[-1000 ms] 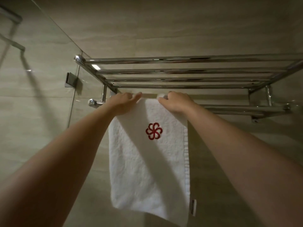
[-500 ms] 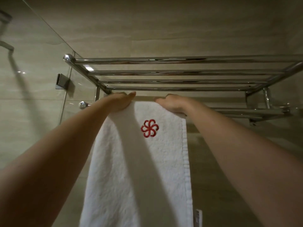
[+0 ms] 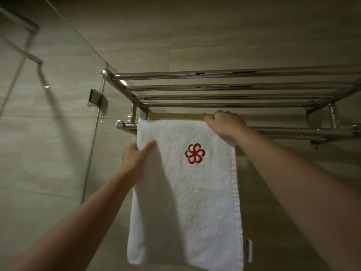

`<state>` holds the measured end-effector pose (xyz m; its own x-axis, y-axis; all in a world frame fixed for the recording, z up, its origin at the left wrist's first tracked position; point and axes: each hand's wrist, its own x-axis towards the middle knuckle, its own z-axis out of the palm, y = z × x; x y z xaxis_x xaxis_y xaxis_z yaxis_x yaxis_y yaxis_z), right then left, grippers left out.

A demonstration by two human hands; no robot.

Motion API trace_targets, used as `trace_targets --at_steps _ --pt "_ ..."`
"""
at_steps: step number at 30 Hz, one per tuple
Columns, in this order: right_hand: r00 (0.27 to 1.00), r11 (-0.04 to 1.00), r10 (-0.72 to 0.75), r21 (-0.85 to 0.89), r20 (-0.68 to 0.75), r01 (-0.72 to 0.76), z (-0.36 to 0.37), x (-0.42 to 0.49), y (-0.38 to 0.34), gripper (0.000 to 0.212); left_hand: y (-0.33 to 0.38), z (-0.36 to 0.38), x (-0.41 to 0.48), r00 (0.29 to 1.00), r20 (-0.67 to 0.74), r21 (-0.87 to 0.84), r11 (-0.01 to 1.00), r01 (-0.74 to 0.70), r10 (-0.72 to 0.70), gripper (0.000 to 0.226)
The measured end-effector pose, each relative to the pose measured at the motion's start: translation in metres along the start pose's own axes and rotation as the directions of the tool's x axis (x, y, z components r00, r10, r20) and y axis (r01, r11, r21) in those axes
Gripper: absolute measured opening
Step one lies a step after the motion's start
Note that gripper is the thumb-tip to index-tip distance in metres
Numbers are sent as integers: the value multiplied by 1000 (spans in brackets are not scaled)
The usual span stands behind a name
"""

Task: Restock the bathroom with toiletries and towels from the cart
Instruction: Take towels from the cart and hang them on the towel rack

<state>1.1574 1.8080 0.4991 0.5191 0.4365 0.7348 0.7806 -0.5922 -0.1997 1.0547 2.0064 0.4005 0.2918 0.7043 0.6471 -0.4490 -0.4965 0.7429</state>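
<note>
- A chrome rack [image 3: 214, 87] is fixed to a beige tiled wall [image 3: 214, 36]. Its upper shelf is made of several parallel bars, and a single lower bar [image 3: 127, 125] runs beneath it.
- To the left stands a glass panel [image 3: 58, 94], held near the rack by a small metal clamp [image 3: 95, 97].
- A white towel [image 3: 187, 192] is draped over the lower bar at the rack's left end and hangs straight down in front of the wall.
- A red pinwheel emblem [image 3: 195, 153] is stitched on the towel's upper front, and a small label [image 3: 248, 250] sticks out from its right hem near the bottom.
- Both forearms reach up from below, and the left one covers part of the towel's left edge.
- The left hand [image 3: 134, 155] pinches the towel's left edge just below the bar. The thumb lies flat on the front, while the fingers are hidden and probably sit behind the cloth.
- The right hand [image 3: 224, 124] sits on the towel's top right corner where it folds over the bar. Its fingers are bent close over the fold and hold the cloth against the bar, with the fingertips pointing left along it.
</note>
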Motion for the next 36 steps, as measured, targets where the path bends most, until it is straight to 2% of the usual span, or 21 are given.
trace_targets --at_steps 1,3,5,6,7,9,12,14,15,17,20,23,27,29,32,36 --pt "989 993 -61 -106 -138 46 3 -6 4 55 1 -1 0 1000 16 -10 1000 -7 7 27" --pt "882 967 -198 -235 -427 104 11 -20 12 43 5 -5 1 999 38 -1 1000 -12 12 22" --pt "747 962 -267 -217 -609 167 21 -40 17 37 7 -10 3 999 51 27 1000 -6 5 22" --pt "714 964 -267 -191 -647 188 27 -50 20 37 8 -13 3 998 57 30 999 -10 8 23" --pt "727 973 -233 -148 -645 180 34 -59 25 41 9 -15 3 998 62 31 999 -17 15 23" --pt "821 994 -99 -10 -562 113 44 -72 34 52 12 -16 2 997 68 39 999 -36 34 24" --pt "947 950 12 300 -322 90 43 -78 39 66 16 -17 2 996 67 53 997 -63 59 24" --pt "962 845 10 516 -273 138 35 -74 35 71 20 -18 6 994 65 45 995 -92 89 24" --pt "956 827 2 538 -294 163 30 -70 33 72 23 -18 10 992 54 43 992 -116 114 25" --pt "931 879 -15 440 -365 186 18 -56 31 62 32 -19 21 982 10 79 979 -190 190 27" --pt "910 955 -34 254 -414 152 -1 -31 29 30 49 -15 42 958 -19 274 923 -271 287 28" --pt "931 979 -29 176 -364 99 -10 -11 23 23 59 -7 62 951 -34 464 848 -256 306 28" --pt "971 973 28 231 -235 28 -5 2 22 13 55 -1 78 977 -21 631 761 -150 211 34" --pt "975 990 33 139 -219 -2 -1 3 22 17 52 3 82 986 -51 663 744 -86 160 40" --pt "977 992 19 -117 -213 -45 4 -2 20 41 52 9 81 982 -107 725 688 -28 153 40" --pt "982 980 3 -195 -187 -40 3 -4 19 52 49 11 74 957 -52 775 616 -142 286 35"
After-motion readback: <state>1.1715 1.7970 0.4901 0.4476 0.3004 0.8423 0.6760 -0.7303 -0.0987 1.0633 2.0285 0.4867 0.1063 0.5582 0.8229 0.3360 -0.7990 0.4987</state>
